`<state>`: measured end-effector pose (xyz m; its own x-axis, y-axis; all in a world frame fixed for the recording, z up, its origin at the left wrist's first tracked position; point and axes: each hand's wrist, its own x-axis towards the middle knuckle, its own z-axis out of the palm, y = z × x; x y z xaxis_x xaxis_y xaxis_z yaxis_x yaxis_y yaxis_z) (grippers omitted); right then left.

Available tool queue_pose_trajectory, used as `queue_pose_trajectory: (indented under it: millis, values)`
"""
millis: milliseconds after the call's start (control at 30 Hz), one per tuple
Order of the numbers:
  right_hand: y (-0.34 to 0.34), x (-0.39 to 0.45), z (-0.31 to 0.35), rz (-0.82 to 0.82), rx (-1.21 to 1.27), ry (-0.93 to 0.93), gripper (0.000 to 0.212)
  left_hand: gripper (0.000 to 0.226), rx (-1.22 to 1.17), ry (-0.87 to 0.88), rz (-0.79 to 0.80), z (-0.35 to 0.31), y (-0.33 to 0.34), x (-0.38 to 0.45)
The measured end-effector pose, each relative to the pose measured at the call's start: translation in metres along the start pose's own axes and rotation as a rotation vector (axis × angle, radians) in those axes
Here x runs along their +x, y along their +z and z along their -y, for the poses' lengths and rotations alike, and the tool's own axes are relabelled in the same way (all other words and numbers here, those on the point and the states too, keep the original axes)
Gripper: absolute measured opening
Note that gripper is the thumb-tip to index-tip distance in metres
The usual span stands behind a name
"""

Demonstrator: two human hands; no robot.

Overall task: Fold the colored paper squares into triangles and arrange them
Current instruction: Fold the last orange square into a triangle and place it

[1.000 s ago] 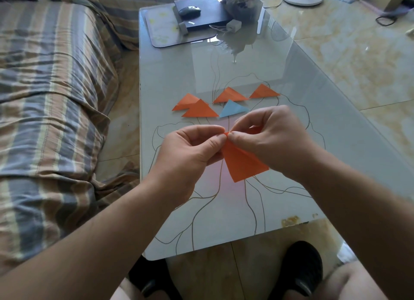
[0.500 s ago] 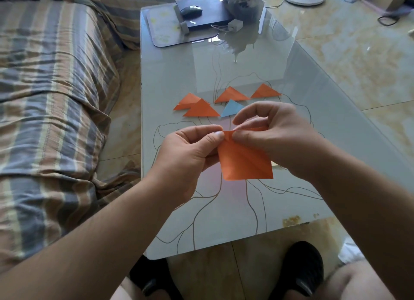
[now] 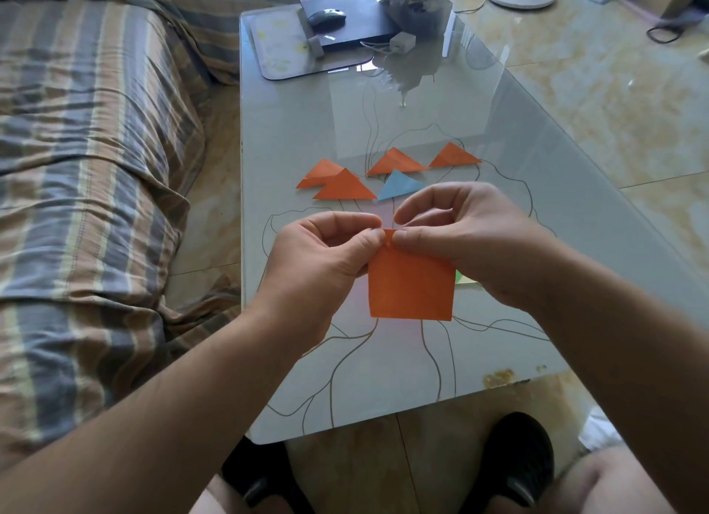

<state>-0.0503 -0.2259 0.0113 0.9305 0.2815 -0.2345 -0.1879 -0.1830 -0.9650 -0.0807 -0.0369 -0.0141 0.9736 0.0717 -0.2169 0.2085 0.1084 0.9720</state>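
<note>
Pinching orange paper square [image 3: 411, 289] top edge: left hand [image 3: 322, 262], right hand [image 3: 470, 241]; sheet hanging below.

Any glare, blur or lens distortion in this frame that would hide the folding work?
Head view: window glare on the far half of the glass table; wide-angle bending at the edges; orange paper and both hands, left hand and right hand, sharp and evenly lit.

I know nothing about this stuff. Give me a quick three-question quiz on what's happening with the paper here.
1. True or false: a blue triangle lies on the table.
2. How many orange triangles lie on the table?
3. The orange paper is pinched by: A) left hand only, B) right hand only, C) both.

Key: 1 true; 2 four; 3 C.
</note>
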Motion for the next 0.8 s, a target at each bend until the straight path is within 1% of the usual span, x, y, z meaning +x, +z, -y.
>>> queue_pose_trajectory:
  millis: [67, 300, 433, 567, 667, 800]
  values:
    - [0.0005, -0.0006, -0.0002, 0.012, -0.018, -0.002, 0.027, 0.008, 0.032, 0.024, 0.007, -0.0004, -0.0001, -0.0008]
    - [0.0044, -0.0016, -0.0003, -0.03, -0.074, -0.066, 0.02, 0.007, 0.06, 0.048, 0.018, -0.0012, 0.0023, -0.0023]
    - [0.0031, -0.0014, -0.0002, -0.047, -0.075, -0.066, 0.019, 0.008, 0.003, -0.013, 0.05, -0.0021, 0.003, -0.0032]
    - [0.0016, -0.0015, 0.0013, -0.064, -0.045, -0.061, 0.024, 0.022, -0.089, -0.101, 0.083, -0.005, 0.0034, -0.0038]
    - [0.0016, -0.0012, 0.0021, -0.069, -0.026, -0.047, 0.027, 0.028, -0.08, -0.12, 0.09, -0.0059, 0.0035, -0.0045]
    - [0.003, -0.0001, 0.0002, -0.067, -0.017, -0.033, 0.027, 0.027, -0.004, -0.107, 0.1, -0.0052, 0.0023, -0.0041]
